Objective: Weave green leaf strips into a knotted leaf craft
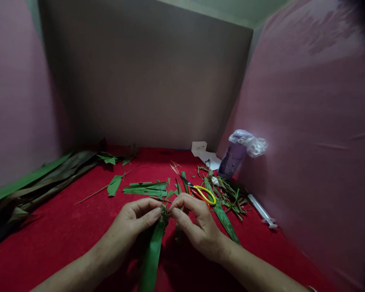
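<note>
Red cloth [69, 227] covered the surface. Left hand [135, 221] and right hand [197, 227] were close together over it. Green leaf strip [153, 255] ran downward between them. Purple cup [232, 159] stood back right. Scissors [197, 187] lay just beyond the right hand. Brown bundle [164, 213], at the strip's top, was pinched in the left; right fingertips beside it, could not tell if closed.

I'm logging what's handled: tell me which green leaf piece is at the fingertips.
The long strip running from the left hand down to the picture's bottom edge; other green pieces lie on the red surface.
</note>
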{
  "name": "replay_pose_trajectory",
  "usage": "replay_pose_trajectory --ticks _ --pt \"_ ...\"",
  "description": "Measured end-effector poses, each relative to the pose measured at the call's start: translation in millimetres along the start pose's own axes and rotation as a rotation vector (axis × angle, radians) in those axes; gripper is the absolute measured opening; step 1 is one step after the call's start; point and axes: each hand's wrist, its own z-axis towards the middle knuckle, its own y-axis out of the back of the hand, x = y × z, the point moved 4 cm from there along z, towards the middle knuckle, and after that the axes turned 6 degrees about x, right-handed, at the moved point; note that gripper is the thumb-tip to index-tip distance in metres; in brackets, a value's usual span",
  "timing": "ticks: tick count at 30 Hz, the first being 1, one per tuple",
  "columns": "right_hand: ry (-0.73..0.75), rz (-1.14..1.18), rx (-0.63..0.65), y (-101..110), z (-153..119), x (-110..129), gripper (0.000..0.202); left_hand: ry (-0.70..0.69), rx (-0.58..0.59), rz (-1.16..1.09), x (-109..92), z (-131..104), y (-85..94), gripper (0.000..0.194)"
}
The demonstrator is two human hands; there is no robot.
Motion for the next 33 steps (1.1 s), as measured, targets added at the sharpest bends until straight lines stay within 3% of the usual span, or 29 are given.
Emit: replay_pose_trajectory --ticks 9,33 --pt "-0.012 0.015 -0.007 -1.6 0.3 3.5 0.004 0.021 -0.018 -0.004 2.5 -0.3 3.4 0.015" --pt "-0.049 -0.019 0.001 -6.3 -0.5 -0.7 0.009 0.022 -0.038 0.043 1.3 -0.6 -0.9 0.02"
